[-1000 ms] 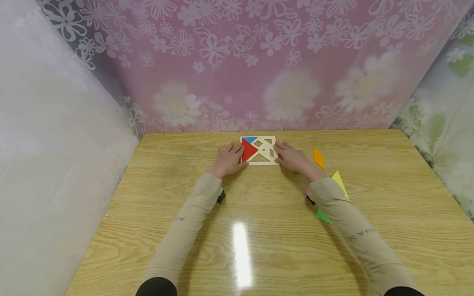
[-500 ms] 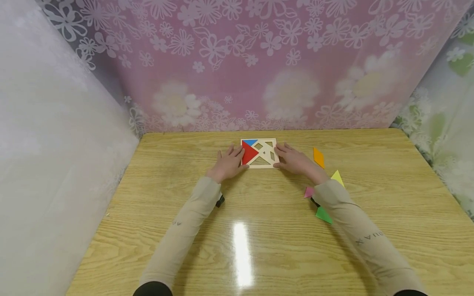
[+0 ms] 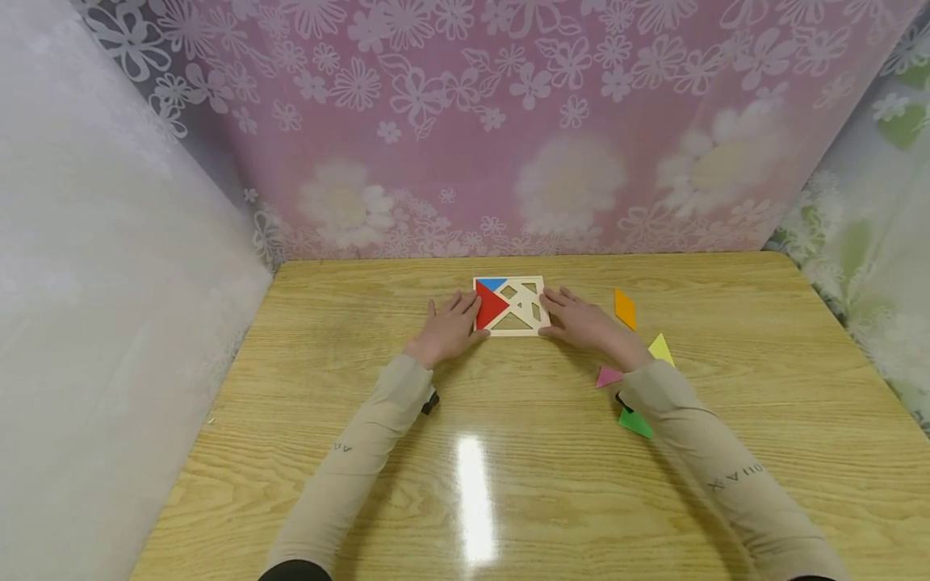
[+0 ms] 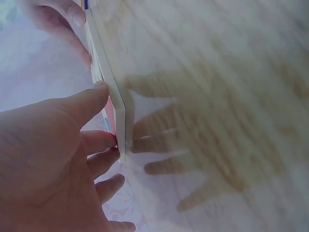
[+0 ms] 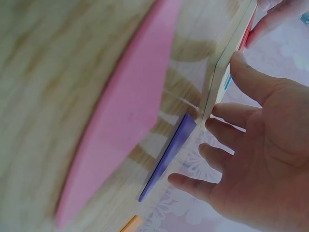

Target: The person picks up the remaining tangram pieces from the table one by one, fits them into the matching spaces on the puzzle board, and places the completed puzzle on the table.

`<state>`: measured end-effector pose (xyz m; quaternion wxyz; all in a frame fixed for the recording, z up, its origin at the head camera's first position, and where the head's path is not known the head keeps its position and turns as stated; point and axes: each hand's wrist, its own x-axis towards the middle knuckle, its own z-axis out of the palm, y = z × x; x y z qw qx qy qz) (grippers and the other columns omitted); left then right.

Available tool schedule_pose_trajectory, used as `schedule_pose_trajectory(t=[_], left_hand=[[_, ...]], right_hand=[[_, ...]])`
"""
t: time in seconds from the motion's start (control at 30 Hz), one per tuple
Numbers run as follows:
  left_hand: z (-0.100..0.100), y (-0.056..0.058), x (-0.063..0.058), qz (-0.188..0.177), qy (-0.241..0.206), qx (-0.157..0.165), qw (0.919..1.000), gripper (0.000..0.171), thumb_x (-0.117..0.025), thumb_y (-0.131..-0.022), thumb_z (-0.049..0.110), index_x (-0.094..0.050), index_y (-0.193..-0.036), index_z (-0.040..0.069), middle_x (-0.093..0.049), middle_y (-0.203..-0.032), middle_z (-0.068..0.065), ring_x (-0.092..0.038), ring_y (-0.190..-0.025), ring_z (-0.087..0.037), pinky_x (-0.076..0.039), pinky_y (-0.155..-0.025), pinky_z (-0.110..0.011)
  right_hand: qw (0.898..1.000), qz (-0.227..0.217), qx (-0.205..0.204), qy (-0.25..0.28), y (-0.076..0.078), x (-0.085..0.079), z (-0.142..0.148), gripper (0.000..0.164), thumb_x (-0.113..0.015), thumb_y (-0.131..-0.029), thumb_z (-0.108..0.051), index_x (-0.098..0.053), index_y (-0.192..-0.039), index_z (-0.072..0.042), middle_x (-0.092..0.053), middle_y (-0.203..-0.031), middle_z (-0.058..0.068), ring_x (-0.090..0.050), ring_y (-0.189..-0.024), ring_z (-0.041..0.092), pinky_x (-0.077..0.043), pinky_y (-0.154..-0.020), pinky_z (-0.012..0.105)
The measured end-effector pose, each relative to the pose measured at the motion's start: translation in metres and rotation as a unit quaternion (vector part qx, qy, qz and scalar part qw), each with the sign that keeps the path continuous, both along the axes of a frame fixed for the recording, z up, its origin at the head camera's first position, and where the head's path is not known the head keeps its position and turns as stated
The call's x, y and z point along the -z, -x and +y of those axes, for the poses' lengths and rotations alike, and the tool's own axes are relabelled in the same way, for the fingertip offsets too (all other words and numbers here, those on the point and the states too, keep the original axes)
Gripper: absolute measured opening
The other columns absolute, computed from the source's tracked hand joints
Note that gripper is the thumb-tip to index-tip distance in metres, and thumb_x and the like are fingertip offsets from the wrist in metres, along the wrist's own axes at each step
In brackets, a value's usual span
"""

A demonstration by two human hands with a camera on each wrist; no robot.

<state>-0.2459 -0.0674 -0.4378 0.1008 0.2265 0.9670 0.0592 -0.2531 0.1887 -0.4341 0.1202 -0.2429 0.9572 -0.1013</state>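
A pale wooden tangram board (image 3: 521, 332) lies on the table near its back edge. A large red triangle (image 3: 490, 305) and a small blue triangle (image 3: 492, 283) sit in its left part; the other cut-outs show table through them. My left hand (image 3: 448, 329) holds the board's left side, thumb near the front corner and fingertips along the edge. On the opposite side my right hand (image 3: 584, 324) holds the right edge in the same way. Beside the right fingers lies a purple piece (image 5: 169, 155), and closer to that wrist camera a pink piece (image 5: 126, 108).
To the right on the wooden table (image 3: 545, 484) lie an orange parallelogram (image 3: 625, 309), a yellow piece (image 3: 661, 350) and a green piece (image 3: 636, 424). The right forearm partly covers the yellow and green ones. A flowered pink cloth (image 3: 450, 161) hangs behind the table.
Both hands have drawn the tangram board a short way toward me, and slightly right. The forearms have pulled back, so more of the pink piece shows. The loose pieces stay put.
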Motion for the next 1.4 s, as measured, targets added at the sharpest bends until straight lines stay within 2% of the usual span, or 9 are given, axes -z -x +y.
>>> schedule_pose_trajectory(t=[0.5, 0.9, 1.4], left_hand=[[0.002, -0.014, -0.005, 0.015, 0.013, 0.007, 0.9998, 0.068, -0.040, -0.094, 0.050, -0.023, -0.147, 0.011, -0.017, -0.153, -0.003, -0.012, -0.141, -0.026, -0.010, -0.106, -0.063], [0.003, -0.019, -0.002, 0.022, 0.022, 0.005, 0.9995, 0.068, -0.039, -0.094, 0.051, -0.023, -0.147, 0.012, -0.016, -0.154, -0.003, -0.010, -0.142, -0.025, -0.006, -0.106, -0.063], [0.004, -0.031, 0.003, 0.036, 0.010, 0.002, 0.9993, 0.068, -0.041, -0.093, 0.051, -0.024, -0.147, 0.013, -0.018, -0.153, -0.002, -0.011, -0.141, -0.026, -0.006, -0.107, -0.062]], right_hand=[[1.000, -0.002, 0.000, 0.000, -0.015, -0.006, 0.002, 0.072, -0.055, -0.090, -0.039, -0.024, -0.145, -0.004, -0.017, -0.152, 0.014, -0.010, -0.139, 0.038, -0.028, -0.099, 0.061], [1.000, -0.010, 0.004, -0.009, -0.019, -0.005, 0.004, 0.072, -0.054, -0.091, -0.040, -0.022, -0.146, -0.006, -0.015, -0.153, 0.012, -0.008, -0.140, 0.036, -0.028, -0.098, 0.062], [1.000, 0.011, -0.005, -0.021, -0.030, -0.004, 0.004, 0.071, -0.056, -0.090, -0.039, -0.026, -0.145, -0.005, -0.019, -0.152, 0.014, -0.013, -0.138, 0.038, -0.033, -0.093, 0.062]])
